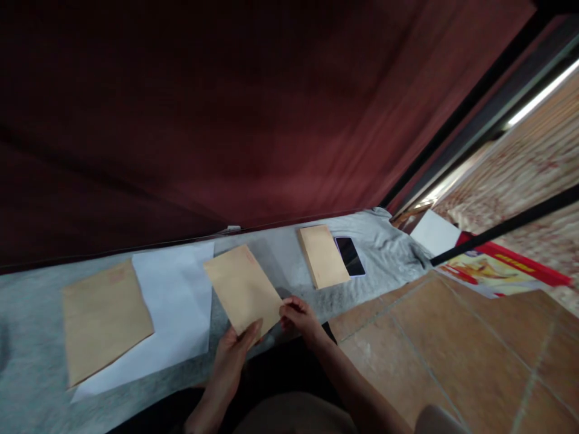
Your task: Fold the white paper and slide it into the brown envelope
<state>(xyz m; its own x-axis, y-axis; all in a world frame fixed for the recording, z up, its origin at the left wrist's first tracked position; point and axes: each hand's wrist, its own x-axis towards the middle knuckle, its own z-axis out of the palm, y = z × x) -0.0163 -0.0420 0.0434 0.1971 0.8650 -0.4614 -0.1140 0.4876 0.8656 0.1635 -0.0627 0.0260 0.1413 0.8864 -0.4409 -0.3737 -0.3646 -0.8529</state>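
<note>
A tan paper envelope (244,286) is held up in front of me, tilted, with a small reddish print near its far corner. My left hand (237,343) grips its near edge, thumb on top and fingers underneath. At the right corner, my right hand (298,316) pinches the envelope's edge between thumb and fingers. To the right lies a stack of similar envelopes (323,256), beside a dark-screened phone (350,256). Over on the left, another tan envelope (106,322) rests partly on white paper (178,301).
The things lie on a grey cloth (280,259) along a dark red curtain (253,120). Tiled floor (452,343) spreads to the right. A white sheet (434,233), a red and yellow printed package (497,268) and a black bar (511,226) are at the far right.
</note>
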